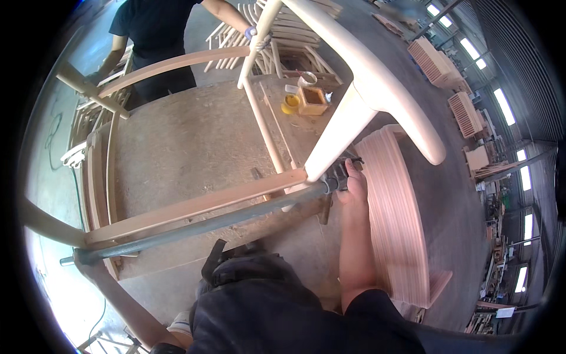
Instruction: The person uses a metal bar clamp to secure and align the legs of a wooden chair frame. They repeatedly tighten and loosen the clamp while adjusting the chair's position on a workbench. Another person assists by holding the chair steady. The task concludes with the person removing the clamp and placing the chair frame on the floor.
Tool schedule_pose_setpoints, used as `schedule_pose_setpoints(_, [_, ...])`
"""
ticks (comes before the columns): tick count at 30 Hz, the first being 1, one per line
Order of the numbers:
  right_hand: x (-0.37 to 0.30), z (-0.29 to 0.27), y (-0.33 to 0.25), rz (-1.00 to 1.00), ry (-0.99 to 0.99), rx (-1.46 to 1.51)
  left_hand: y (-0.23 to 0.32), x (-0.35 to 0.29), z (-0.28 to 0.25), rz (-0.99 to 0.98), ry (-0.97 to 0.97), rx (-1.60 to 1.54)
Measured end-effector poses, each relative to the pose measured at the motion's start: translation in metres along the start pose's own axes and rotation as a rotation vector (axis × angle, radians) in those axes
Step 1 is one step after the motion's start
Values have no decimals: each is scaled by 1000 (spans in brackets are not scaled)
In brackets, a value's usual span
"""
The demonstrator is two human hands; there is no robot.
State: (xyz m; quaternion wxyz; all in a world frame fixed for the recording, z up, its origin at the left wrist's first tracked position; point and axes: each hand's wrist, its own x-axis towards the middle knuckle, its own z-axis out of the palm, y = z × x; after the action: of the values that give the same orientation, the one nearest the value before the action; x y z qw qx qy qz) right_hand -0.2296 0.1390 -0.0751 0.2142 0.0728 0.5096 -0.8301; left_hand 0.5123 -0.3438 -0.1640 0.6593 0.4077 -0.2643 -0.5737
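Observation:
A pale wooden chair frame (194, 207) rests on the worktable, its curved arm (395, 88) rising at the right. Along the frame's near rail runs a long grey pipe clamp (212, 226). My left hand (88, 266) is closed round the clamp's left end, beside a chair leg. At the opposite end, my right hand (355, 184) grips the clamp's dark head, close to the joint under the arm; its fingers are partly hidden. Across the table a person in dark clothes holds the frame's far side, one gloved hand (257, 40) on a far upright.
On the worktable (171, 147) stand a yellow pot (290, 104), a wooden box (312, 101) and a white tub (307, 79). A hammer (259, 177) lies under the frame. A stack of curved wooden parts (396, 218) is at my right; chair frames (295, 35) are piled behind the table.

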Motion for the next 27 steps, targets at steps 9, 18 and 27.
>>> schedule_pose_setpoints(9, [-12, 7, -10, -51, -32, -56, 0, -41, 46, 66, 92, 80])
schedule_pose_setpoints(18, [33, -31, 9, 119, 35, -95, -17, -6, -4, 28, 66, -19])
schedule_pose_setpoints(27, [0, -2, -4, -146, -68, -100, -14, -37, 57, 21, 215, -46])
